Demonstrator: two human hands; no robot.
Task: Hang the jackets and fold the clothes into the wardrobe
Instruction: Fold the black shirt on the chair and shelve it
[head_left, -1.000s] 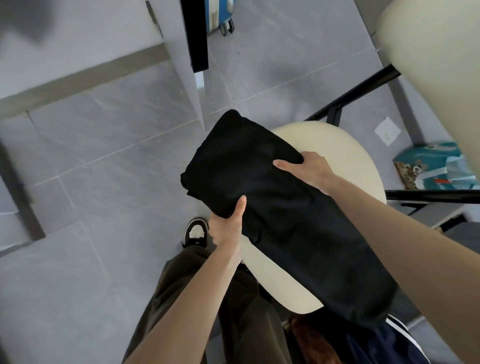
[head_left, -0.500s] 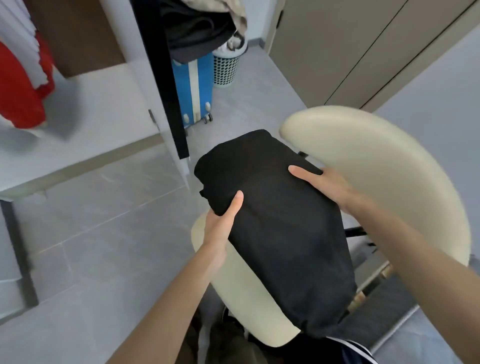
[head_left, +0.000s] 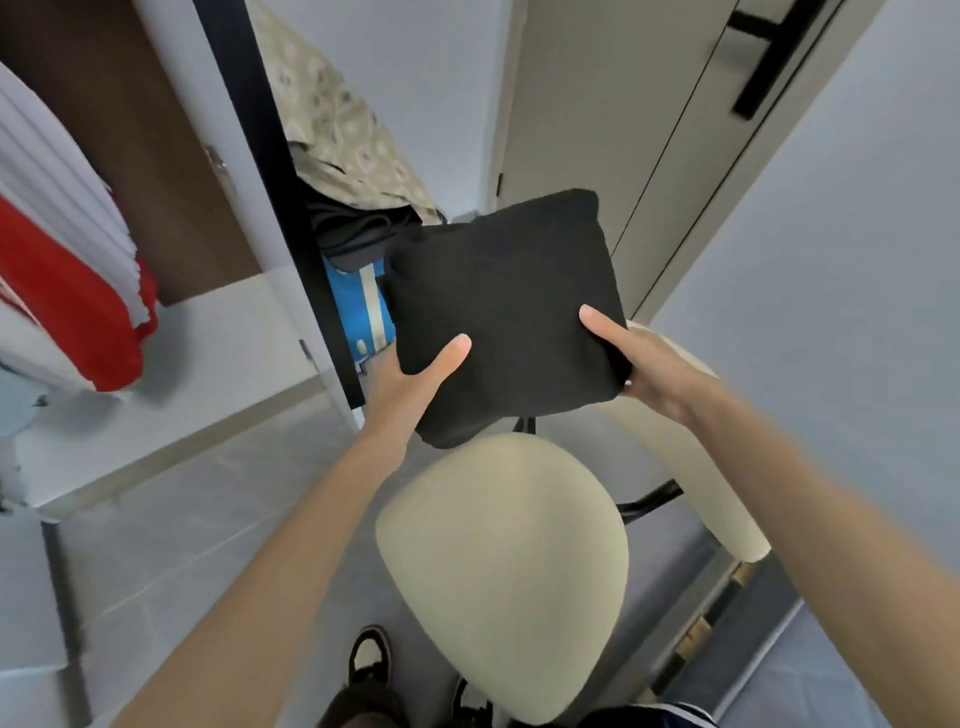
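Above the chair (head_left: 503, 566), 2 hands hold 1 folded black garment (head_left: 504, 306) in mid-air. The left grip (head_left: 410, 387) and right grip (head_left: 652, 364) each pinch a near corner, thumb on top and fingers hidden beneath, likely to keep the folds together. To the left, the wardrobe (head_left: 208, 332) holds a red top (head_left: 72, 306). A dark panel (head_left: 270, 197), a suitcase (head_left: 353, 306) and a pile (head_left: 337, 135) crowd the way.

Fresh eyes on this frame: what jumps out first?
A folded black garment dominates mid-frame, gripped at its near corners by the left hand and the right hand. Just below it sits the cream chair seat. At the far left hangs a red and white garment.
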